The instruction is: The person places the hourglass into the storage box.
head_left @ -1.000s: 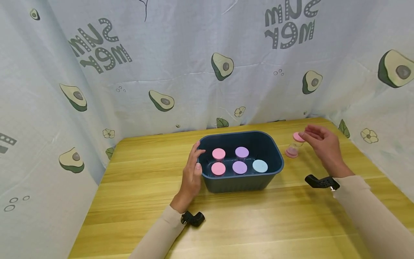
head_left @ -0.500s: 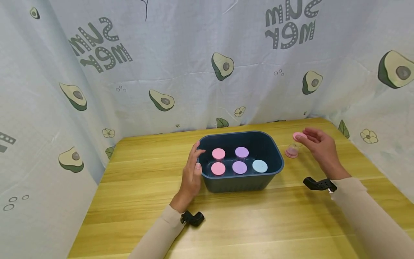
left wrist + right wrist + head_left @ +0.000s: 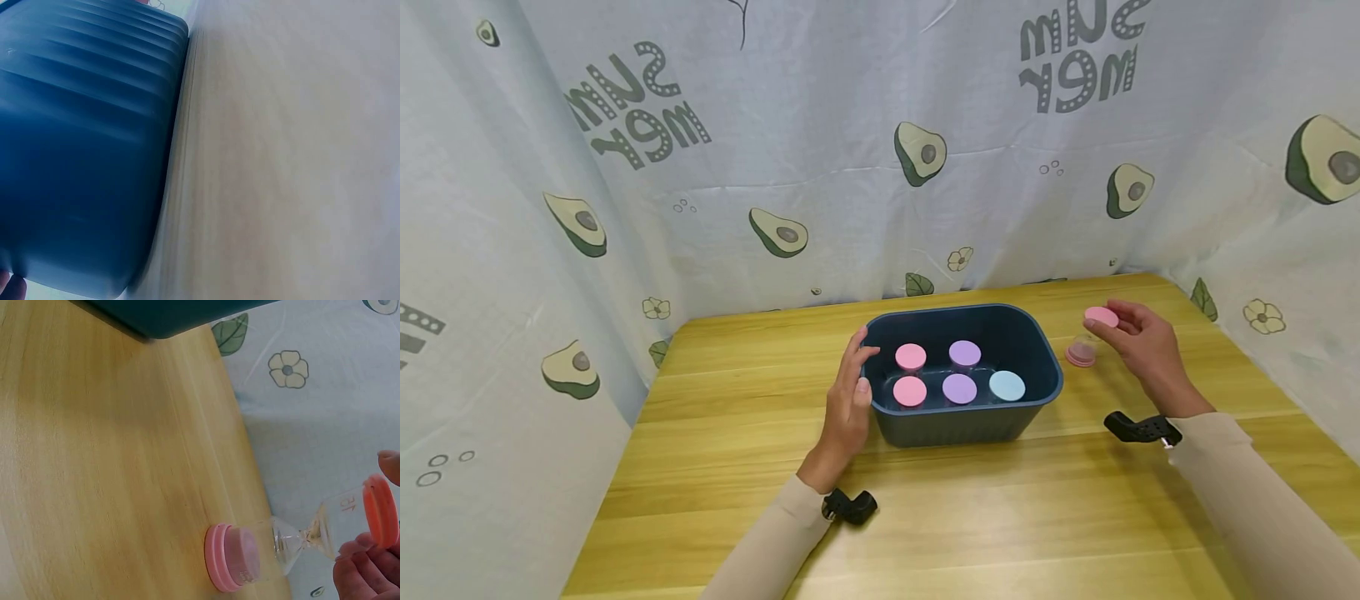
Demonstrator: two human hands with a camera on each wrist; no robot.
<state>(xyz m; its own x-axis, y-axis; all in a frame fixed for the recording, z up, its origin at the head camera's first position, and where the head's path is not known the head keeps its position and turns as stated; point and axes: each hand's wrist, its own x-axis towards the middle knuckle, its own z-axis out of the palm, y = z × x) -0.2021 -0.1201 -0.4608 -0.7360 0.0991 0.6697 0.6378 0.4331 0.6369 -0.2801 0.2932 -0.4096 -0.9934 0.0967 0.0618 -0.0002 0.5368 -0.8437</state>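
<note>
A sand timer with pink end caps stands to the right of a dark blue bin (image 3: 970,429). My right hand (image 3: 1142,342) pinches its upper cap (image 3: 1101,317) between thumb and fingers. In the right wrist view the clear glass and narrow neck of the sand timer (image 3: 289,542) show, with pink sand in the lower bulb; whether its base touches the table is hard to tell. My left hand (image 3: 844,412) rests against the bin's left end, fingers extended, one fingertip over the rim. In the left wrist view only fingertips (image 3: 12,289) show beside the bin.
Inside the bin are several round-capped pieces: two pink (image 3: 910,391), two purple (image 3: 959,388) and one light blue (image 3: 1007,386). A wooden table (image 3: 722,417) carries everything. A printed curtain (image 3: 820,150) hangs along its back and sides.
My right hand has lowered slightly and its fingers have closed around the sand timer's upper cap, which has shifted a little right. The left hand and bin hold their places.
</note>
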